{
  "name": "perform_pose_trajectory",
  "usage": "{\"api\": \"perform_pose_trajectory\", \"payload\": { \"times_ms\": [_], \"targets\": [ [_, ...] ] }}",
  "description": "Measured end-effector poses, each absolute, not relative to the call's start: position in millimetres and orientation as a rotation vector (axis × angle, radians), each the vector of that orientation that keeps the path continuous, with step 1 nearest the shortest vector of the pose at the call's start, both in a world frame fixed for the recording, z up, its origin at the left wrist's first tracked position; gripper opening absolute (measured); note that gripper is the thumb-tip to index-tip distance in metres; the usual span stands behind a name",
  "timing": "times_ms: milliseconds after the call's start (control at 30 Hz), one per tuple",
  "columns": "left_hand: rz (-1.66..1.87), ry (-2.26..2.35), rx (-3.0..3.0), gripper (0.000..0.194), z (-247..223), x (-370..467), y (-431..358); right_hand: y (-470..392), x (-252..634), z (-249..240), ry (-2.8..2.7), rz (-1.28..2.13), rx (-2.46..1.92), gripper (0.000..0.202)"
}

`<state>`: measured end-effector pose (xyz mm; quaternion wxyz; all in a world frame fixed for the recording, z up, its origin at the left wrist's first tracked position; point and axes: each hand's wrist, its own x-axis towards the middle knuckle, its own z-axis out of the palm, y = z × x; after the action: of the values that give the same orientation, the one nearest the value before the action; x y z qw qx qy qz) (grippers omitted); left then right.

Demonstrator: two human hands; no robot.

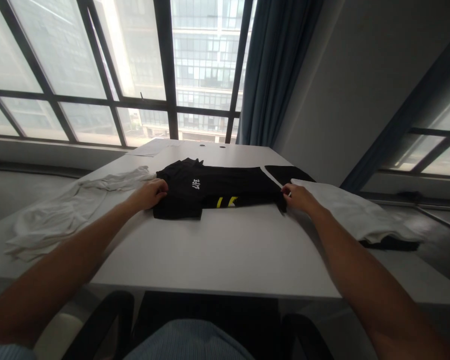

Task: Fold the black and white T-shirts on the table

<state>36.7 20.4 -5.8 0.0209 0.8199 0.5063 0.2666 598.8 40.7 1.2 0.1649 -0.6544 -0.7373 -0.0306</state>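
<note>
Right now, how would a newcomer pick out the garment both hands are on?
On the white table under the big window, look at the middle, between the two hands. The black shirt lies flat there in a long folded strip. Unlike the white garments at either side, it is black, with small white lettering and yellow marks.

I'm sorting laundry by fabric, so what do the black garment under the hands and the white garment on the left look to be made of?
The black T-shirt with white and yellow print looks like soft matte knit, probably cotton jersey: it lies flat in limp folds, without sheen. The crumpled white garment looks like thin, light cloth, judging by its many fine wrinkles; the exact fibre cannot be told. The left hand and right hand grip the black shirt's ends.
</note>
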Motion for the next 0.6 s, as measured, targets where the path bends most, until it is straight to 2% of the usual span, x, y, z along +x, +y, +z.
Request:
{"api": "perform_pose_trajectory", "payload": {
  "times_ms": [100, 200, 267, 333, 400, 467, 533, 600],
  "targets": [
    [0.458, 1.258, 2.659, 0.025, -7, 33, 19, 38, 598, 0, -2.157, 0.269, -1.805, 0.023],
    [0.256, 1.095, 2.63, 0.044, -4, 19, 18, 30, 601, 6, -2.239, 0.619, -1.694, 0.052],
    [0.204, 1.089, 2.582, 0.052, -2, 11, 18, 25, 601, 10, -2.291, 0.702, -1.71, 0.075],
    [0.188, 1.111, 2.511, 0.052, -1, 8, 18, 23, 596, 10, -2.323, 0.653, -1.778, 0.086],
    [0.229, 1.138, 2.438, 0.04, -1, 11, 18, 24, 589, 8, -2.341, 0.541, -1.818, 0.079],
    [0.326, 1.151, 2.374, 0.03, 1, 16, 18, 28, 583, 5, -2.346, 0.422, -1.825, 0.059],
    [0.414, 1.144, 2.311, 0.034, 5, 20, 16, 31, 583, 5, -2.327, 0.306, -1.833, 0.044],
    [0.437, 1.155, 2.252, 0.042, 11, 23, 13, 32, 590, 9, -2.292, 0.198, -1.851, 0.041]
  ]
}}
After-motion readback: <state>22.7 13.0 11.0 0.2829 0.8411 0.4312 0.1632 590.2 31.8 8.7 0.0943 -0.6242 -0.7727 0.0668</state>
